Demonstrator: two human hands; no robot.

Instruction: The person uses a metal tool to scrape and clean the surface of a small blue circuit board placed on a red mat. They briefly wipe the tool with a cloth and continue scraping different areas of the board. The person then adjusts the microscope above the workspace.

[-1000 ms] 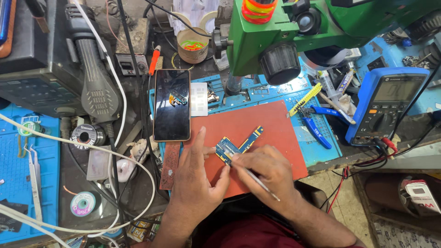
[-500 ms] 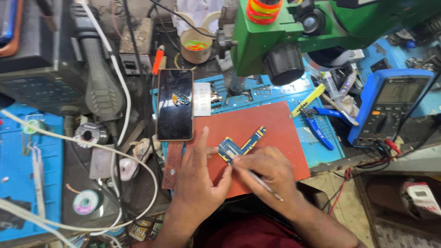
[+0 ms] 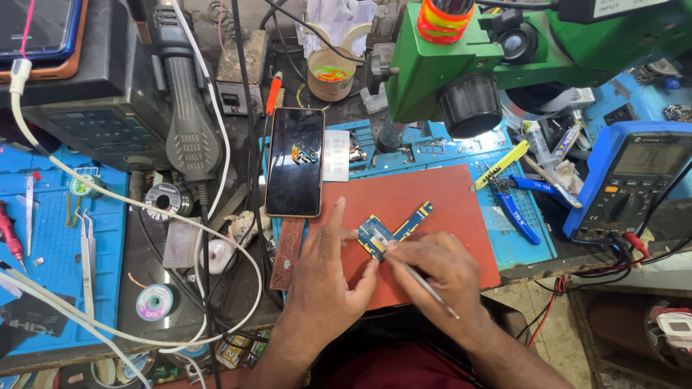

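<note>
Circuit board (image 3: 386, 232) lies on red mat (image 3: 432, 194), pinned under spread left hand (image 3: 328, 277) fingertips; right hand (image 3: 436, 270) fingers pinch thin metal tool (image 3: 431, 291) against its edge.

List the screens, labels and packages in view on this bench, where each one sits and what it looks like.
Phone: left of the red mat, dark glossy screen, upright rectangle.
Multimeter: far right, blue case, grey display, round dial.
Tablet: top left, dark screen, orange-brown rim.
White label: beside the phone, small rectangle.
Solder spool: lower left, round, pink label.
Pale cup: top centre, bright scraps inside.
</note>
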